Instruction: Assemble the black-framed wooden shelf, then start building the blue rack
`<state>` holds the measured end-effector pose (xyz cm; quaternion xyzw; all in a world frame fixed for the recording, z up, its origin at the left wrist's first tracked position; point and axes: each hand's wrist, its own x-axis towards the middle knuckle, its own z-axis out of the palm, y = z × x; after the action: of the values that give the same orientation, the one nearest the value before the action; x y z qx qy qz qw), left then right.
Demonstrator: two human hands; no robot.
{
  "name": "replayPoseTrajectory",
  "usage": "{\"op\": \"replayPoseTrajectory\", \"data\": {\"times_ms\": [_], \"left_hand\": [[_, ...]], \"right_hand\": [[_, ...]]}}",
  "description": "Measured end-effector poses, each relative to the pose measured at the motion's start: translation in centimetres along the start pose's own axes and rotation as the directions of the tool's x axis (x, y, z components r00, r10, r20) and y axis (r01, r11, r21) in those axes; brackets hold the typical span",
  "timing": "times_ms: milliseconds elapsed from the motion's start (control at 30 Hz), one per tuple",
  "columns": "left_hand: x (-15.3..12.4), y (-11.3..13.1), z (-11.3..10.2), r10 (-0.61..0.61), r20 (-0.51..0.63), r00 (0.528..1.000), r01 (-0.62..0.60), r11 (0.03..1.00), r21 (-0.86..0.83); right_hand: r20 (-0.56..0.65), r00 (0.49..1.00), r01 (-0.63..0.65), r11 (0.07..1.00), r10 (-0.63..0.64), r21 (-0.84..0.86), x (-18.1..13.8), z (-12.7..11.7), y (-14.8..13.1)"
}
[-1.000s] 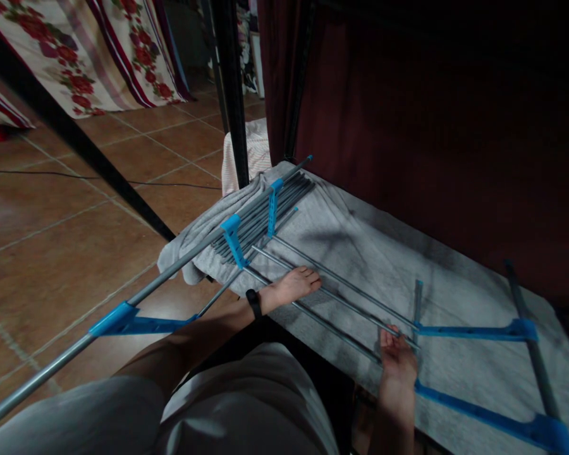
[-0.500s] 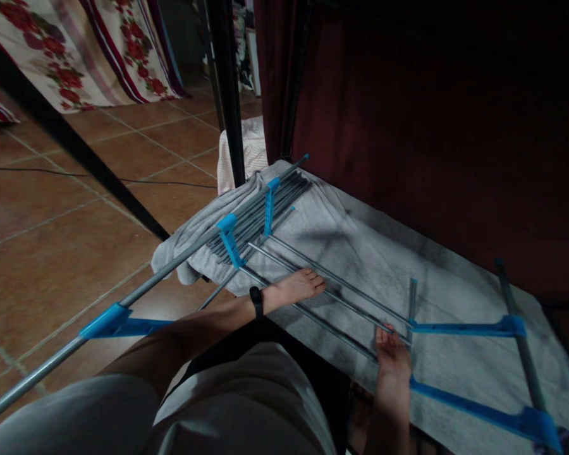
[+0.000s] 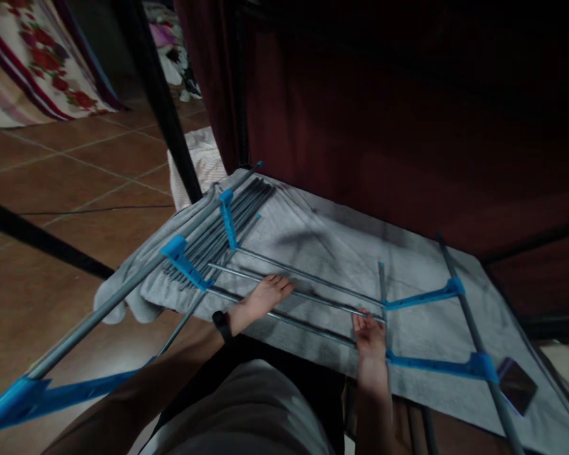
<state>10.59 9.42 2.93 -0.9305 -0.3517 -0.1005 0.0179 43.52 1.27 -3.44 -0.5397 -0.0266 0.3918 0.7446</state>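
Note:
A loose grey metal tube [image 3: 322, 301] lies crosswise inside a frame of tubes and blue plastic brackets. My left hand [image 3: 268, 294], palm down, closes over this tube left of its middle. Near its right end my right hand [image 3: 370, 333], palm up, has its fingers curled under the same tube. The far crossbar [image 3: 308, 276] and near crossbar [image 3: 308, 325] run beside it, joined to blue brackets at both sides. A left blue bracket [image 3: 187, 265] and a right blue bracket [image 3: 422, 296] link them to long side tubes.
Several grey tubes [image 3: 246, 208] lie bundled on the grey blanket [image 3: 332, 215] at the far left. A phone [image 3: 516, 385] rests by the right side tube. Black posts [image 3: 161, 95] stand on the left, and a dark red curtain [image 3: 341, 126] hangs behind.
The view has swung to the right, so the frame sits further left and the phone shows fully. Both hands stay at the middle tube, with little shift along it.

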Motion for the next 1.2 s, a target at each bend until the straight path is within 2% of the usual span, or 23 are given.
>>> {"op": "replayPoseTrajectory", "data": {"times_ms": [100,367,500,667,867,1200], "left_hand": [[-0.5,-0.9,0.4,-0.061,-0.052,0.997,0.059,0.997,-0.045],[-1.0,-2.3,0.2,-0.106,-0.055,0.993,0.098,0.987,-0.129],[-1.1,-3.1,0.6,-0.098,-0.065,0.993,0.088,0.987,-0.137],[-1.4,-3.6,1.3,-0.061,-0.098,0.993,0.046,0.988,-0.147],[-1.6,-3.8,1.2,-0.02,-0.12,0.993,0.002,0.989,-0.15],[-1.2,-4.0,1.9,0.019,-0.07,0.997,-0.03,0.987,-0.156]], "right_hand": [[-0.055,0.996,-0.064,0.99,0.071,0.128,-0.6,1.1,0.1],[-0.085,0.995,-0.04,0.983,0.056,0.179,-1.2,2.2,0.1],[-0.073,0.996,-0.025,0.975,0.043,0.221,-1.3,2.1,-0.3],[-0.12,0.993,0.026,0.983,-0.004,0.183,-1.5,2.4,-0.4],[-0.117,0.993,0.014,0.975,0.012,0.224,-1.6,2.4,-0.6],[-0.102,0.995,0.021,0.963,0.007,0.268,-1.5,1.7,-1.4]]}}
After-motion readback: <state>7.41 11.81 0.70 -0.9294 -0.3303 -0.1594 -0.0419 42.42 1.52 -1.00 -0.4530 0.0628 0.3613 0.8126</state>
